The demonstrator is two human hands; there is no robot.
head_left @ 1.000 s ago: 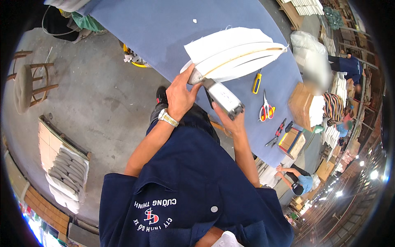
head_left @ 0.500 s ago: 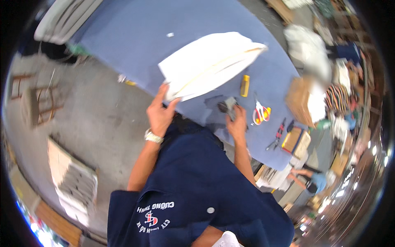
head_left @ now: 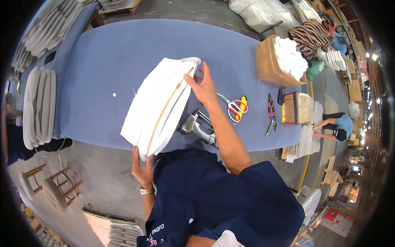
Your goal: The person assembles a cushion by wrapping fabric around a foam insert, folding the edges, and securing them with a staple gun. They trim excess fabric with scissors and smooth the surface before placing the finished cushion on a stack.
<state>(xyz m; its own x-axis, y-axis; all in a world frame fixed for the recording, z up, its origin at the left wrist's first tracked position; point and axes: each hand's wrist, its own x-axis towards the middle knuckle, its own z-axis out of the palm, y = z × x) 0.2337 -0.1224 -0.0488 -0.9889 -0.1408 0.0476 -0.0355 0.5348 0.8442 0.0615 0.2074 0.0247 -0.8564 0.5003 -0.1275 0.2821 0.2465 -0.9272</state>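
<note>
A white fabric-covered seat pad is tilted up on its edge above the blue table, with a thin brown board edge along its side. My left hand pinches its near corner between thumb and fingers. At the far end my right hand grips the rim, thumb on the near face and fingertips partly hidden behind it. Beneath my right forearm lies a grey metal staple gun, partly covered by the arm. Red-handled scissors and a yellow cutter knife rest just right of that forearm.
Red-handled pliers and a small open box lie at the table's right end. A carton of white stuffing stands at the far right. Stacked pads are at the left, stools below. A co-worker bends at the right.
My right hand has left the grey staple gun and taken the pad's far end. The pad has swung upright from lying flatter, my left hand still on its near corner. The view has turned.
</note>
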